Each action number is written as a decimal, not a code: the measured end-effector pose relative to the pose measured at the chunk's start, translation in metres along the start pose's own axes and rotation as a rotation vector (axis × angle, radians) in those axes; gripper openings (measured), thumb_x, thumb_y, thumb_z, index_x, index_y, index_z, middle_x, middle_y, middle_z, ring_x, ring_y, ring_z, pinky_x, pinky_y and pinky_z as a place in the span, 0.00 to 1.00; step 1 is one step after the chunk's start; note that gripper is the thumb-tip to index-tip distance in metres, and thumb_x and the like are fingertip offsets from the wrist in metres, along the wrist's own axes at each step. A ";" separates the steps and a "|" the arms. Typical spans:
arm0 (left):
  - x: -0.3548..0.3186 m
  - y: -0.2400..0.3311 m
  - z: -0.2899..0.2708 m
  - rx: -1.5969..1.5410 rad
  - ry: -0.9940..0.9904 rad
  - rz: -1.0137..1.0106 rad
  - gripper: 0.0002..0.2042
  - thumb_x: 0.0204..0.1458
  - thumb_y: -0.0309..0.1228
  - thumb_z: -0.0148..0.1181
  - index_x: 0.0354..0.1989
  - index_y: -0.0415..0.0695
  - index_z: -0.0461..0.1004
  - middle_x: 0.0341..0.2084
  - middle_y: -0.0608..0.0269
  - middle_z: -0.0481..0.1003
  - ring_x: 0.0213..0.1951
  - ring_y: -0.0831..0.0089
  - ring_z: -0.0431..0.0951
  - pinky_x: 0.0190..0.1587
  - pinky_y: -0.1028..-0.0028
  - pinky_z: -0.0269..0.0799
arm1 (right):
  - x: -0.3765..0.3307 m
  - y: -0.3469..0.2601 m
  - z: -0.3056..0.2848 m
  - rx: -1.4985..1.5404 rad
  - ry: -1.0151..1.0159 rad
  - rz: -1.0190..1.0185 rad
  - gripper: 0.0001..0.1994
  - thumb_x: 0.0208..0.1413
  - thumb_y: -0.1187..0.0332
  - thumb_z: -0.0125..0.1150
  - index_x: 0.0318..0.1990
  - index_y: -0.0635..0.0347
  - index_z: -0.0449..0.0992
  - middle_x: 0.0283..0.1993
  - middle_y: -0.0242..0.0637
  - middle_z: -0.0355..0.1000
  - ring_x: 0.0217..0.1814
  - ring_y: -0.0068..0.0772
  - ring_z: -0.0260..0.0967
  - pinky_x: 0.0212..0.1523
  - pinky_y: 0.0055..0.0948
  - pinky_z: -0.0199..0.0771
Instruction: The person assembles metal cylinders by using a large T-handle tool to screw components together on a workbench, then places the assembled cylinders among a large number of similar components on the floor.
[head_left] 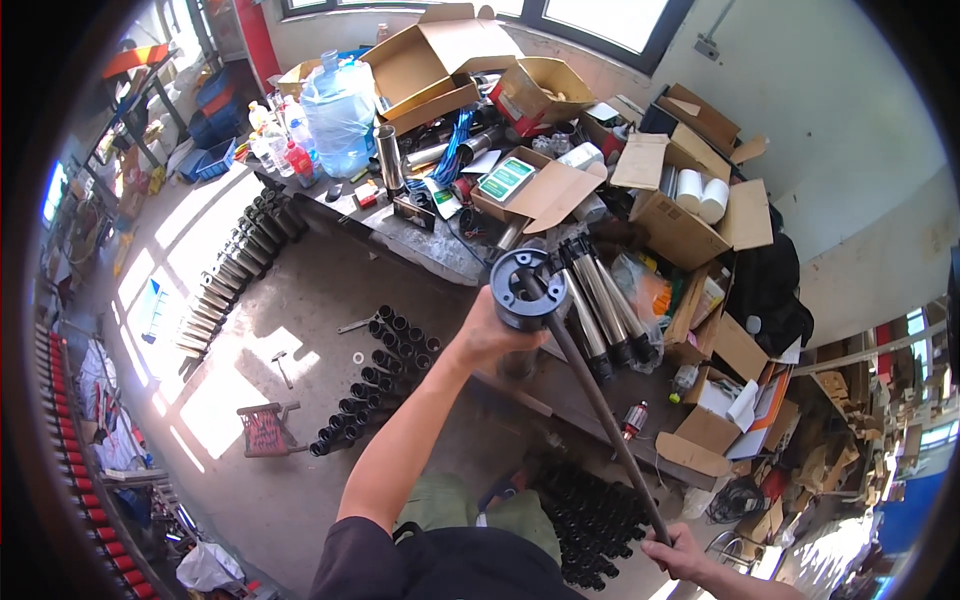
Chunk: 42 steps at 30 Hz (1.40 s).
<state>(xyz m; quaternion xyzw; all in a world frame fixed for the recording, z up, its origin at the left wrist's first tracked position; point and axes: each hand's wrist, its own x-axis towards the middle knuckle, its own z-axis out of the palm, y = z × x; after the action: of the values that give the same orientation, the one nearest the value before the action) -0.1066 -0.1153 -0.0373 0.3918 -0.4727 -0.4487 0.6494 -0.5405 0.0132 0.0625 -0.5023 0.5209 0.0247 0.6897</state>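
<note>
My left hand (492, 335) is wrapped round a dark round flanged fitting (504, 283) with small holes in its rim, held up at the bench edge. My right hand (676, 552) grips the lower end of a long dark metal rod (605, 410). From there the rod slants up and left to the fitting, its upper end at the fitting's opening; I cannot tell how far it reaches in. Just right of the fitting, several shiny metal tubes (590, 310) with black ends lie side by side on the bench.
The cluttered workbench (440, 258) carries cardboard boxes (425, 60), a blue water jug (338, 105) and bottles. Black cylinders (385, 365) stand in rows on the floor, with more black parts (590, 515) beside my legs. A small red stool (270, 430) and a hammer (283, 368) are at left.
</note>
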 end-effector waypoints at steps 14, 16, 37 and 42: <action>-0.010 -0.025 0.007 0.233 0.186 0.343 0.26 0.31 0.31 0.75 0.42 0.36 0.75 0.32 0.57 0.80 0.34 0.74 0.79 0.43 0.72 0.76 | 0.030 0.049 0.018 0.047 -0.444 0.044 0.28 0.67 0.50 0.50 0.16 0.56 0.57 0.16 0.27 0.53 0.19 0.26 0.50 0.22 0.31 0.47; -0.007 -0.025 0.004 0.233 0.190 0.355 0.26 0.32 0.33 0.74 0.43 0.36 0.75 0.33 0.56 0.81 0.35 0.74 0.81 0.44 0.72 0.77 | 0.036 0.043 0.055 0.173 -0.490 -0.099 0.28 0.68 0.53 0.48 0.15 0.56 0.58 0.14 0.31 0.54 0.17 0.29 0.51 0.21 0.32 0.50; -0.107 0.005 -0.125 -0.815 -0.247 -0.300 0.35 0.52 0.31 0.68 0.63 0.40 0.52 0.55 0.54 0.68 0.57 0.67 0.69 0.61 0.67 0.65 | 0.198 -0.039 0.498 0.992 0.375 -0.581 0.24 0.69 0.54 0.47 0.21 0.59 0.66 0.16 0.29 0.55 0.19 0.22 0.49 0.23 0.26 0.50; -0.273 0.048 -0.316 -0.182 -0.092 -0.484 0.16 0.61 0.31 0.56 0.54 0.37 0.67 0.48 0.59 0.73 0.47 0.73 0.74 0.53 0.71 0.69 | 0.301 -0.110 0.544 0.935 0.577 -0.756 0.21 0.67 0.60 0.44 0.21 0.59 0.63 0.14 0.29 0.52 0.14 0.22 0.46 0.19 0.26 0.48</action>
<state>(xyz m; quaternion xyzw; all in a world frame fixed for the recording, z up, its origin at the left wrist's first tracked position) 0.1677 0.1852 -0.1419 0.4127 -0.3520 -0.6490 0.5335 0.0353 0.2027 -0.1141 -0.2849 0.4285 -0.5827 0.6290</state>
